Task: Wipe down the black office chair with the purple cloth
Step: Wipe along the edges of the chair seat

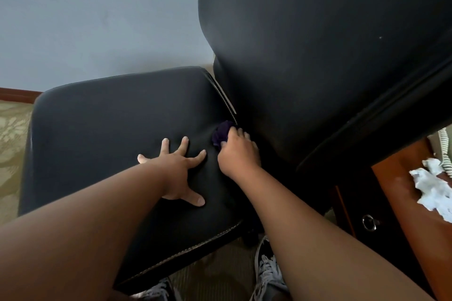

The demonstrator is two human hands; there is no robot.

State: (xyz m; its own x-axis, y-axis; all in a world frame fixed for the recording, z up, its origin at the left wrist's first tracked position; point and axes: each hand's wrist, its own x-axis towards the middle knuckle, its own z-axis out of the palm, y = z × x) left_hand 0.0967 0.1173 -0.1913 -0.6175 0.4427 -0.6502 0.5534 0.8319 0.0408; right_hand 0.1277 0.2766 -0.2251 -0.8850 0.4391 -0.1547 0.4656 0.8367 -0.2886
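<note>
Forearms outstretched, we lean over the black office chair (110, 117): our left grip (176, 168) lies apart, fingers splayed flat on the seat, while our right grip (238, 151) is clamped on the purple cloth (221, 134), bunched where seat meets backrest. Crumpled white paper (435, 186) sits on the wooden worktop (396, 183) at right.

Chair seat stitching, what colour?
Pale off-white stitching on the black seat; head view.

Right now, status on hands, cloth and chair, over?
Left hand flat on seat, fingers spread. Right hand grips purple cloth at the crease below the backrest. Nothing blocks the cloth.
</note>
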